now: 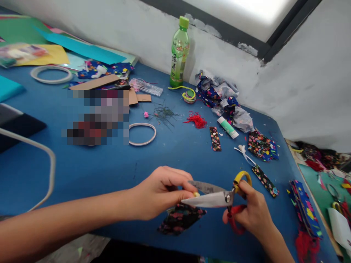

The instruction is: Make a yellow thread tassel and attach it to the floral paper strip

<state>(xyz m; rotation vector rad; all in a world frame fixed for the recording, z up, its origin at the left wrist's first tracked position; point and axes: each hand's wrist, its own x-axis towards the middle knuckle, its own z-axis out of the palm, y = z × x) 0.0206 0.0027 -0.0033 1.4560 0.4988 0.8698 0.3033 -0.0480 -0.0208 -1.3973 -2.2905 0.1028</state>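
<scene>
My right hand (253, 208) grips scissors (210, 200) by their handles, one loop yellow and the other red. The blades stand apart and point left. My left hand (167, 190) is closed in a pinch right by the blades. From beneath its fingers hangs a black floral fabric piece (182, 219), tilted over the table's front edge. Between the blades, at the left fingertips, a small pale yellow bit (196, 194) shows; what it belongs to is unclear. Fingers partly hide the blade tips and the fabric's upper end.
On the blue table (109, 160) lie red threads (196, 120), a glue stick (228, 127), a floral strip (215, 138), a black floral tab with white ribbon (265, 180) and crumpled fabric (219, 91). A green bottle (179, 54) stands by the wall. Folded blue fabric (305, 208) lies right.
</scene>
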